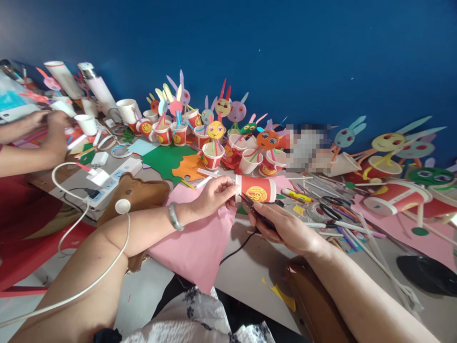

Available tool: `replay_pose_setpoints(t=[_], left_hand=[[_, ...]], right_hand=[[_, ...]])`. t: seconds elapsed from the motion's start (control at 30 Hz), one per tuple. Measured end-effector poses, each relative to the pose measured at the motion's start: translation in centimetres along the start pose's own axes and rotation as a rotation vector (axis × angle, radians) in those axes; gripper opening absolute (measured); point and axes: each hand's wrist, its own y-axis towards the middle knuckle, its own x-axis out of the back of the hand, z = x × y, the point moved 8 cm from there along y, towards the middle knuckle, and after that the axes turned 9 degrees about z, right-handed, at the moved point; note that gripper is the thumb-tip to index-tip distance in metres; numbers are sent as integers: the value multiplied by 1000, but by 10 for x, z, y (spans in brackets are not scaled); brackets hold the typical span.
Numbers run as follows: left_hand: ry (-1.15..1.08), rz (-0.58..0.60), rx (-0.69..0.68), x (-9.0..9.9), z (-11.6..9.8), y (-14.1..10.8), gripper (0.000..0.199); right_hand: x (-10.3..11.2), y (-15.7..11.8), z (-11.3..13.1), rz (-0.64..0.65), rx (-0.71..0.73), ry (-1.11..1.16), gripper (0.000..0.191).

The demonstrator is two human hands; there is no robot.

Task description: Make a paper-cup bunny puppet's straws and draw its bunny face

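Note:
A red paper cup with a yellow emblem lies on its side in the air, its white end toward the left. My left hand is closed on that left end. Dark-handled scissors are in my right hand, fingers wrapped round the handles. The blades point up and left against the lower side of the cup; whether they cut into it I cannot tell. Pink paper lies on the table below my left forearm.
Several cups with paper rabbit faces, such as the yellow one, stand along the blue wall. Green paper and a power strip lie left. Pens and a black mouse are right. A co-worker's hands work far left.

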Motion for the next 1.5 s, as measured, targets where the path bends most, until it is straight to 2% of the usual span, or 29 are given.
replay_pose_setpoints(t=[0.43,0.53,0.67,0.83,1.07,1.5], left_hand=[[41,-42,-87,0,0,-1,34],[51,-33,-82,0,-2,-1,33],[11,-15,-47,-1,-3,-1,33],[3,10,-4,-1,-4,1,39],[62,48,25,0,-6,3,39],[240,107,-75,2,-18,4,29]], right_hand=[[-1,0,-7,-105,-10,168,49],[-1,1,-5,-117,23,110,51],[1,0,3,-156,64,-74,52],[4,-2,8,-134,35,-185,53],[10,-1,4,-115,-11,-208,51],[5,-3,4,-103,1,-141,54]])
